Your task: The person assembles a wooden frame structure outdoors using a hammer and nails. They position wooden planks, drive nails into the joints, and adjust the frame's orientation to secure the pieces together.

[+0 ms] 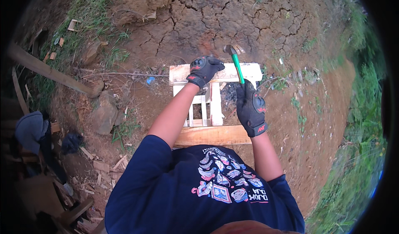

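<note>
My right hand (250, 111), in a black glove, is wrapped round the green handle of a claw hammer (237, 66). The hammer's metal head is raised over the far board (251, 71) of a pale wooden frame. On that same board rests my left hand (204, 70), also gloved, its fingers drawn together and pointing right toward the hammer. Whatever sits between those fingertips is too small to make out. Narrower wooden uprights (215, 104) run from the far board toward a wider, orange-toned board (212, 135) close to my body.
Cracked brown soil (249, 17) lies beyond the frame. At left are a big rock (104, 114), a slanting wooden pole (54, 70) and scattered wood scraps (99, 167). Another person in a grey top (30, 130) is at the far left. Grass (357, 151) borders the right.
</note>
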Tool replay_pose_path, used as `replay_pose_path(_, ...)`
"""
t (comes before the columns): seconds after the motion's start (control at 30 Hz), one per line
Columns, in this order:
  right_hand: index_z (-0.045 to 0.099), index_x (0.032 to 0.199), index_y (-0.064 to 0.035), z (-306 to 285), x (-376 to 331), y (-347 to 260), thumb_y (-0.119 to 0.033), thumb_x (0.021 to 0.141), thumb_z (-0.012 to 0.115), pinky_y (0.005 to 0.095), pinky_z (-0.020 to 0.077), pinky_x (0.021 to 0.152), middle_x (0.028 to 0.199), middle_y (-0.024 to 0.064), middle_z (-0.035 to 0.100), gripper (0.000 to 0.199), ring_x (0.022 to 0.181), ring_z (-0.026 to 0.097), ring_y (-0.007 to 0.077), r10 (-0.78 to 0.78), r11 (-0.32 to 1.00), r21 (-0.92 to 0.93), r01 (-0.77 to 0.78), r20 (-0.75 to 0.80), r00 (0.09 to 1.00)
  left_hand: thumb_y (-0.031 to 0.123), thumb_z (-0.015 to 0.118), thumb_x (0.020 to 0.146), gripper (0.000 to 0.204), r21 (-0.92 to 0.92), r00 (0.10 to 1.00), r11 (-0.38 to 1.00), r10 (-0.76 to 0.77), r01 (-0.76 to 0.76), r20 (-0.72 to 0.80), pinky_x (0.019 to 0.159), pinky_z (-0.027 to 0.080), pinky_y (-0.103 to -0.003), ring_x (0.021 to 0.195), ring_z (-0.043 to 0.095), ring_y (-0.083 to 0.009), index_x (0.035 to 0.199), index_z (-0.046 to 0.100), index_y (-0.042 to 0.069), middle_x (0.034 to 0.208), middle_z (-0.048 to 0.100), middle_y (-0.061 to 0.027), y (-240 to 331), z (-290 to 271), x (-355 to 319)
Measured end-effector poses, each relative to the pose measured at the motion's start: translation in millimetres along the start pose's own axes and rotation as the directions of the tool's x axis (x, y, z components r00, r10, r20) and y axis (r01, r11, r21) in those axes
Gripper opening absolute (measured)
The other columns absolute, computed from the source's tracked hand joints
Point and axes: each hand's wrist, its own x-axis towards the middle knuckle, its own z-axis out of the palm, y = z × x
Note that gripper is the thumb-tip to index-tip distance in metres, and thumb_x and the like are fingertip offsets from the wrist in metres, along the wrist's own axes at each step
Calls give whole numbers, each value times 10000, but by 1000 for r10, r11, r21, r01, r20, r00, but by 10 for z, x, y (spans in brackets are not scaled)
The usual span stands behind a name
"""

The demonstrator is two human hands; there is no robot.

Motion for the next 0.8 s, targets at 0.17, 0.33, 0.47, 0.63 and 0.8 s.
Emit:
replay_pose_path(0.17,630,1297,-37,-54,-21,93,-211,1070,581,558,542,737,936,247,725,291,853,699,473,98,994,-53,-91,168,981,320,817,889,318,156,998,986,54,-50,-18,951,563,-359,1033,759,-242,1096,835,78,1116,812,-100,86,-42,-22)
replay_pose_path(0.33,632,1301,-43,24,-21,-30,-213,1073,585,573,539,715,894,267,714,288,807,697,481,64,998,6,-64,38,997,322,827,886,339,61,999,997,50,-50,-11,950,565,-355,1041,762,-242,1112,833,70,1127,812,-107,-114,-7,28)
replay_pose_path(0.47,634,1316,-45,123,-62,250,-236,1081,570,571,541,727,946,262,722,310,831,702,469,108,989,-124,-87,178,978,316,797,918,299,207,997,975,71,-75,26,965,563,-370,1055,760,-250,1120,837,100,1132,810,-92,217,-101,-75)
replay_pose_path(0.63,658,1227,-49,-77,3,-5,-244,1081,577,571,536,693,948,243,731,257,812,707,457,15,1000,5,-15,-138,990,352,771,926,334,8,985,989,149,-149,-86,952,567,-398,1064,745,-303,1157,819,115,1089,811,-83,15,-307,27)
replay_pose_path(0.8,662,1225,-47,258,-60,283,-244,1084,576,547,545,690,892,229,735,257,791,717,434,62,994,-105,-43,188,980,280,481,1039,379,766,919,638,345,-82,-189,993,518,-502,853,750,-342,950,799,92,936,791,-162,-48,-20,-69)
